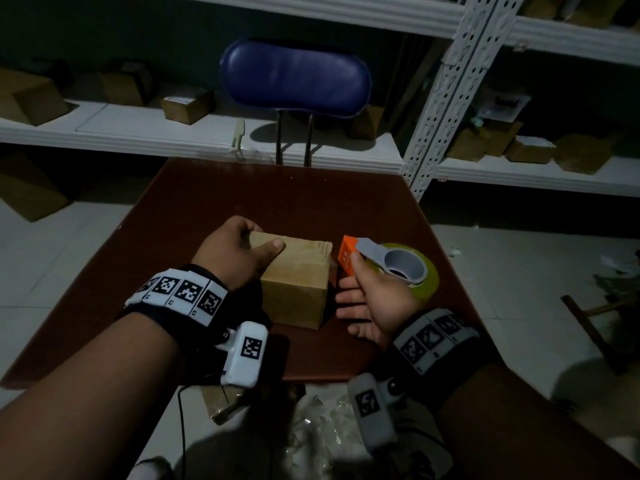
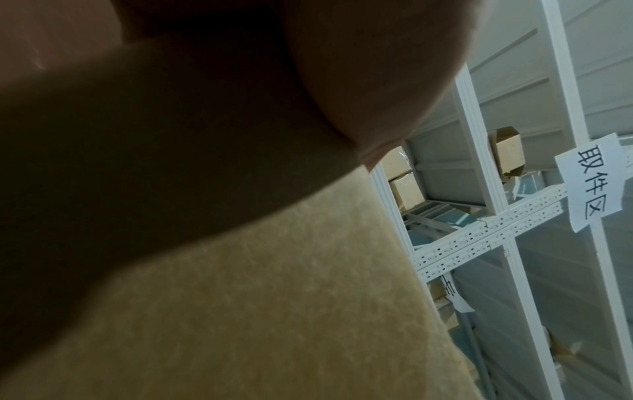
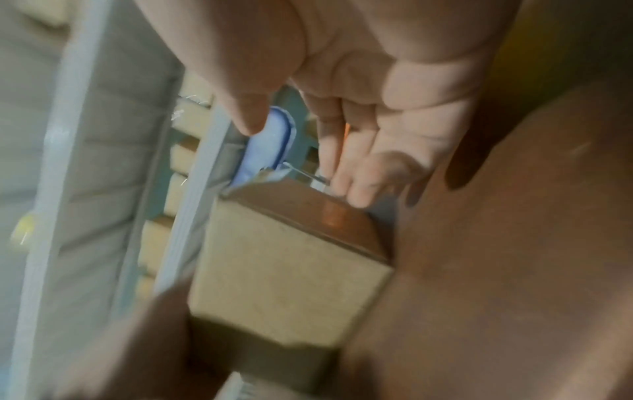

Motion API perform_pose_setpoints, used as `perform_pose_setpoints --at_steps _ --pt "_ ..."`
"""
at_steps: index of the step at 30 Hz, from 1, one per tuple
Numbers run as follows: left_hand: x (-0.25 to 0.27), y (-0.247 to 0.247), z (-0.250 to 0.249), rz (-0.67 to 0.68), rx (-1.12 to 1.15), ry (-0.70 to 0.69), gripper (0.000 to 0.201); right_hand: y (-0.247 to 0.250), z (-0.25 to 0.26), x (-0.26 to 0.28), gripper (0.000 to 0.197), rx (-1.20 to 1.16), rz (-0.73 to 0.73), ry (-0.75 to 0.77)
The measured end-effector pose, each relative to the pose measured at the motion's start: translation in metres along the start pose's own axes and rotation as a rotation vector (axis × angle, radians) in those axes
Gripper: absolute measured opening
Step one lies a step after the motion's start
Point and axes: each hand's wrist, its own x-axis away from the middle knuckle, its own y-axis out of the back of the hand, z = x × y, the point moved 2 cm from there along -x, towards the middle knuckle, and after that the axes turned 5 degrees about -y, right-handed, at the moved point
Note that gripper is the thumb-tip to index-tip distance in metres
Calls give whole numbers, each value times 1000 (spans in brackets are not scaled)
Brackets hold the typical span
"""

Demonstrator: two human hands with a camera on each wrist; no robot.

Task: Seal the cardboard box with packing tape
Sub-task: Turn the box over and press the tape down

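A small closed cardboard box [image 1: 294, 282] stands on the dark red table [image 1: 277, 195]. My left hand [image 1: 239, 251] grips its far left top corner, thumb lying on the top face. The left wrist view shows only the box wall [image 2: 274, 297] close up under that hand [image 2: 359, 67]. Just right of the box, my right hand [image 1: 374, 296] holds a tape dispenser [image 1: 391, 261] with an orange cutter, a grey hub and a yellowish roll. The thumb lies on the cutter end and the other fingers stretch toward the box. The right wrist view shows the palm [image 3: 377, 94] above the box [image 3: 284, 284].
A blue chair back [image 1: 294, 77] stands behind the table. White metal shelves [image 1: 138, 133] with several brown boxes run along the back, with an upright post [image 1: 446, 88] at the table's far right corner. Crumpled clear plastic [image 1: 322, 431] lies by the near edge.
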Motion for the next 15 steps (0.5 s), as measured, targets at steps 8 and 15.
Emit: perform_pose_setpoints --at_steps 8,15 --pt "8 0 2 -29 0 33 40 -21 2 -14 67 -79 5 81" --pt "11 1 -2 -44 -16 42 39 -35 -5 -18 84 -11 -55 172"
